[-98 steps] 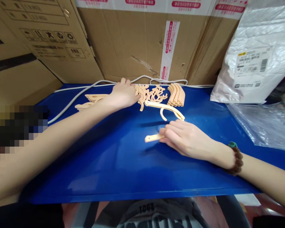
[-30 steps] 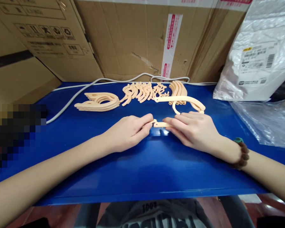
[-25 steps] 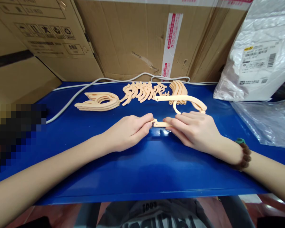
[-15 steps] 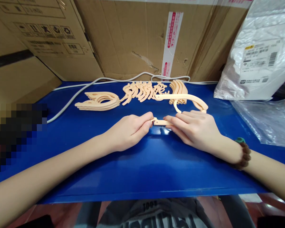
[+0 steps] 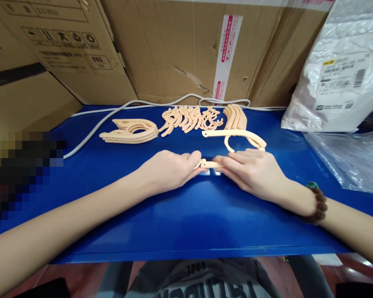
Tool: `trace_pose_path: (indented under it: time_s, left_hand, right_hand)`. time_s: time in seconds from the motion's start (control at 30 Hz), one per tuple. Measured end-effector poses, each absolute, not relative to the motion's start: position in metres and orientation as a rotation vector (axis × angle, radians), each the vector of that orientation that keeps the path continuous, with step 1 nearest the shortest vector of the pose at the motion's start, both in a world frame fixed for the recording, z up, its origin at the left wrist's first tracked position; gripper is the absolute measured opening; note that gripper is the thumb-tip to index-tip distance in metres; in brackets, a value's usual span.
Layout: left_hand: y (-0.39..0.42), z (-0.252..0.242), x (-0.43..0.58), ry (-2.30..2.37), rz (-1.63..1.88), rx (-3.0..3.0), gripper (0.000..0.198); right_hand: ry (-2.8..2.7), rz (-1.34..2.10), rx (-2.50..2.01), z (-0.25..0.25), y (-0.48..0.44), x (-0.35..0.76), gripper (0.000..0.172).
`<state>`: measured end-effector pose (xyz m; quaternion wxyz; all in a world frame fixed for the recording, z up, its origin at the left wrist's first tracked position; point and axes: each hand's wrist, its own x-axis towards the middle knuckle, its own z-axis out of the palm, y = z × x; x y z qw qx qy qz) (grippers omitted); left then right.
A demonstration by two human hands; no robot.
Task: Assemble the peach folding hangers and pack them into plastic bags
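A peach plastic hanger frame (image 5: 236, 134) lies partly raised over the blue table (image 5: 180, 223); its short lower arm (image 5: 209, 164) runs between my hands. My right hand (image 5: 251, 171) is closed on that arm from the right. My left hand (image 5: 170, 169) pinches the arm's left end, where a small peach piece meets it. Behind them lie a stack of curved peach parts (image 5: 130, 131), a heap of small hooks (image 5: 191, 117) and a bunch of curved strips (image 5: 235, 117).
Cardboard boxes (image 5: 180, 45) wall off the table's back and left. A white cable (image 5: 112, 116) runs along the back edge. A white plastic parcel (image 5: 338, 70) and a clear plastic bag (image 5: 348, 161) lie at the right. A blurred dark patch sits at the left.
My left hand came back from the heap of hooks to the hanger's arm held by my right hand. In the last second both hands stay pinched together, and the frame tips slightly lower.
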<state>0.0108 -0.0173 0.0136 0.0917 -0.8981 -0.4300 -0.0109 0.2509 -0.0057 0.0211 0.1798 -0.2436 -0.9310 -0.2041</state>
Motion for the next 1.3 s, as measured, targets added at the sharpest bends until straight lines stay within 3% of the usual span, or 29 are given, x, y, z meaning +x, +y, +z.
trace_pose_path:
  time_s: [0.9, 1.3]
  left_hand:
    - [-0.017, 0.020, 0.004, -0.567, -0.535, -2.342, 0.031]
    - [-0.011, 0.017, -0.002, -0.866, -0.565, -2.287, 0.031]
  right_hand:
    - [-2.653, -0.416, -0.644, 0.026, -0.002, 0.256, 0.032]
    - [-2.415, -0.527, -0.819, 0.039, 0.011, 0.263, 0.026]
